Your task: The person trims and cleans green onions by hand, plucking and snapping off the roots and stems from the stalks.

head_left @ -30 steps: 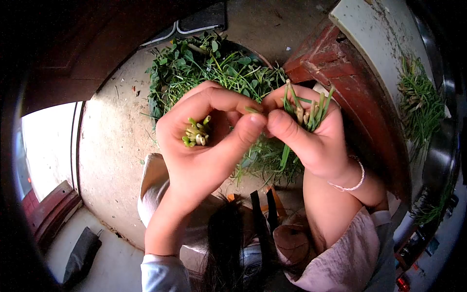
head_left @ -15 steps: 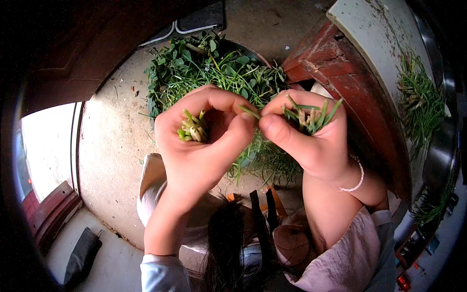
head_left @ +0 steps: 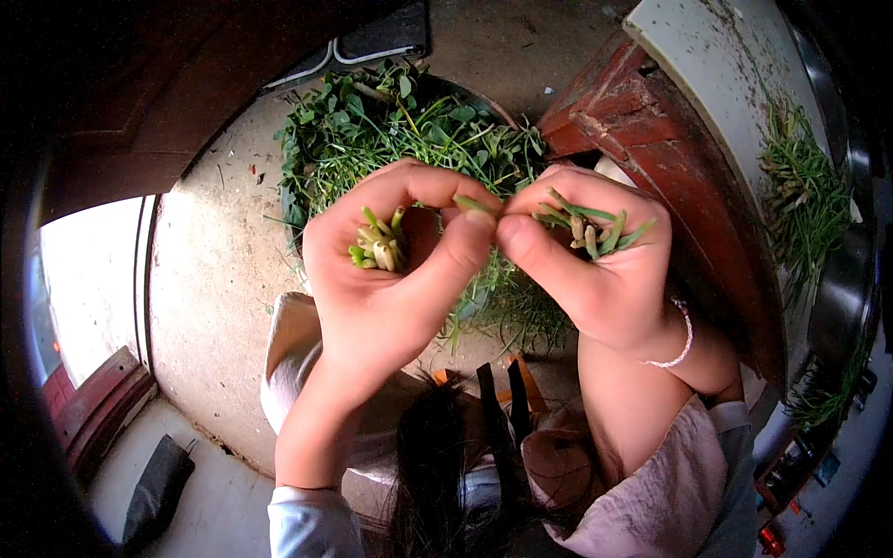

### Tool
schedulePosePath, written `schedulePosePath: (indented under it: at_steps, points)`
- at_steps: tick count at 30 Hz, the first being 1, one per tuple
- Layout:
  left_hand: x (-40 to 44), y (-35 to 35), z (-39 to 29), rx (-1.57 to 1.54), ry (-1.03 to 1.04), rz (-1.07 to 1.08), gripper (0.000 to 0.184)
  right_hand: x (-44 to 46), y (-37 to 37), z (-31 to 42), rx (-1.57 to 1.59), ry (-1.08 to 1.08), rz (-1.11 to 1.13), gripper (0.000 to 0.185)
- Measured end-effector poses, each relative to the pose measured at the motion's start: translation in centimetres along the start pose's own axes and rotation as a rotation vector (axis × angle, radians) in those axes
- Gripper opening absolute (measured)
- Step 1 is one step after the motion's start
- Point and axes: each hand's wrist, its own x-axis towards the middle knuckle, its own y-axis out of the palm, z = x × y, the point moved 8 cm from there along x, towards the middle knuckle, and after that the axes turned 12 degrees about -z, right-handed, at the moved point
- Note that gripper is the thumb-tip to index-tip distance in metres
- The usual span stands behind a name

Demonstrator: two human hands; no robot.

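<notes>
My left hand (head_left: 386, 302) curls around a bunch of green stems (head_left: 379, 244), their pale cut ends pointing up at the camera. Another bunch of green stems (head_left: 586, 232) sits in my closed right hand (head_left: 619, 288), its ends greener and more uneven. Thumb and forefinger tips of both hands meet in the middle, touching or nearly so. A short piece of green stem (head_left: 474, 204) is pinched at my left fingertips, close to the right thumb. Below both hands lies a heap of leafy greens (head_left: 423, 135) in a round container, mostly covered by the leaves.
A reddish wooden piece of furniture (head_left: 651, 139) stands to the right, beside a pale, dirt-specked surface (head_left: 735, 65) holding more green stems (head_left: 802, 186). A dark pouch-like object (head_left: 158, 493) lies at lower left. A metal-framed dark seat (head_left: 381, 33) is at the top.
My left hand has shifted slightly right, and the right hand has turned a little with its bunch. The pinched stem piece now lies over the left thumb tip. Both hands keep their bunches.
</notes>
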Motion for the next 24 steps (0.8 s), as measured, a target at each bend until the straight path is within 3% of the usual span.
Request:
schedulePosePath:
  at_steps: [5,11,13,24]
  points:
    - [0.1,0.1,0.4,0.010,-0.055,0.024,0.004,0.0,0.0,-0.3,0.035,-0.005,-0.008,0.010]
    - [0.3,0.3,-0.2,0.074,0.073,0.040,0.006,-0.1,0.3,-0.9,0.121,0.103,0.026,0.014]
    - [0.3,0.3,-0.9,0.144,0.199,0.035,0.006,-0.1,0.6,-1.1,0.151,0.120,0.062,0.015]
    - [0.3,0.3,-1.0,0.152,0.210,0.027,0.007,-0.1,1.0,-1.6,0.237,0.257,0.098,0.019]
